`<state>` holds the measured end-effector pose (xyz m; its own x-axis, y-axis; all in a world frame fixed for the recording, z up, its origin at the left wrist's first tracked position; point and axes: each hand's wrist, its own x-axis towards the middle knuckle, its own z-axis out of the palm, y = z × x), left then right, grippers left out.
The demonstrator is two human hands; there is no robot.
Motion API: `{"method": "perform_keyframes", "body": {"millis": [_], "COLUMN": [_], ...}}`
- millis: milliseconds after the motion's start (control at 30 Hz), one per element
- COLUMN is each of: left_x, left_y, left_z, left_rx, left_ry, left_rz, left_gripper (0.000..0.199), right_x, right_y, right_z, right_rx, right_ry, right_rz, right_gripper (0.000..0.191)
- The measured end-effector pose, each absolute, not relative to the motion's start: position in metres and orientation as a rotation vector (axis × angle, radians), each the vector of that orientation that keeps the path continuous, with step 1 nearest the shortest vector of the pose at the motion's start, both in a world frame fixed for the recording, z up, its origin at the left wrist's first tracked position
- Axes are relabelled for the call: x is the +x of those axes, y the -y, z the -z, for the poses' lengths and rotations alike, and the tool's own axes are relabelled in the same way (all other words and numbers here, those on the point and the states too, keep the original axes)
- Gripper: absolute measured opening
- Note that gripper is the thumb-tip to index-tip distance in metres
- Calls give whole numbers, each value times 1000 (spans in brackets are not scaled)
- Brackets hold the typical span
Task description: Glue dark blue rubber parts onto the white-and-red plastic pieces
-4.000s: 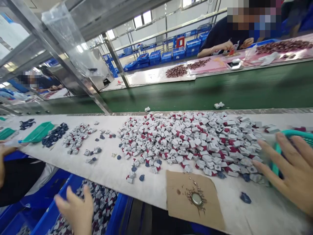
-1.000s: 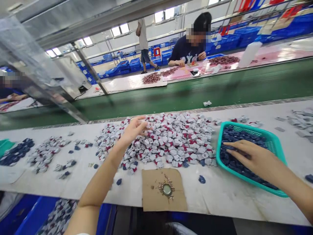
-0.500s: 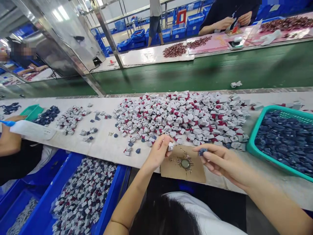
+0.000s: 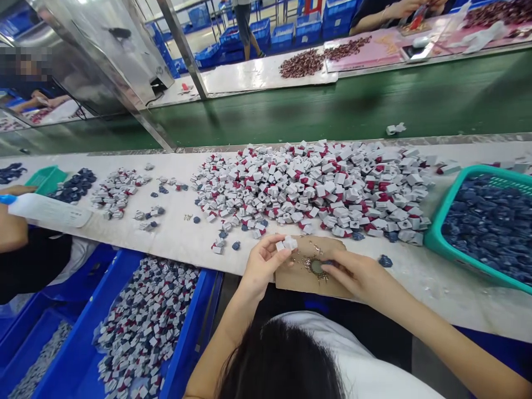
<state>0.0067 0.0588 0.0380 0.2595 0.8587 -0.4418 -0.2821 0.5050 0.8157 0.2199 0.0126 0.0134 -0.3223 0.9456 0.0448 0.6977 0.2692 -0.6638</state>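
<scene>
My left hand (image 4: 262, 261) pinches a small white plastic part (image 4: 286, 243) between thumb and fingers, above the left edge of a brown cardboard piece (image 4: 291, 280). My right hand (image 4: 351, 271) is closed on a small dark blue part (image 4: 328, 264), mostly hidden by the fingers. Its fingertips are at a round disc (image 4: 317, 267) on the cardboard, ringed by tiny metal pieces. Behind both hands spreads a large pile of white and dark red parts (image 4: 307, 188). One loose dark blue part (image 4: 385, 260) lies right of my right hand.
A green basket (image 4: 434, 235) full of dark blue parts stands at the right. Blue bins (image 4: 195, 310) with mixed parts are below left. A green conveyor belt (image 4: 266, 113) runs behind the table. A co-worker's arm (image 4: 12, 227) and a white bottle (image 4: 50, 210) are at the left.
My right hand has moved left, bringing the dark blue part to the disc. My left hand has turned, showing more of the white part. The loose blue part on the right now shows.
</scene>
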Motion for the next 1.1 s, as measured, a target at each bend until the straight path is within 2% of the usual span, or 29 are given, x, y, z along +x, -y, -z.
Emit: {"method": "perform_keyframes", "body": {"millis": [267, 467, 600, 833, 967, 1100], "left_x": [7, 7, 7, 13, 15, 19], "left_y": [-52, -54, -53, -49, -49, -50], "left_z": [-37, -39, -39, -33, -32, -35], "left_rx": [515, 468, 397, 357, 356, 349], "left_ry": [-930, -873, -868, -908, -958, -916], "left_rz": [-850, -831, -793, -826, -861, -829], "left_gripper": [47, 42, 48, 38, 39, 40], "right_x": [217, 212, 209, 214, 215, 203], "right_y": [-14, -17, -18, -23, -21, -13], "right_z": [-6, -5, -6, -15, -35, -55], "right_rx": [-1447, -1509, -1523, -1498, -1505, -1461], "right_ry": [2306, 2459, 2496, 2439, 2072, 1561], "right_rz": [-666, -537, -542, -696, -750, -748], "right_gripper": [28, 14, 12, 15, 21, 17]}}
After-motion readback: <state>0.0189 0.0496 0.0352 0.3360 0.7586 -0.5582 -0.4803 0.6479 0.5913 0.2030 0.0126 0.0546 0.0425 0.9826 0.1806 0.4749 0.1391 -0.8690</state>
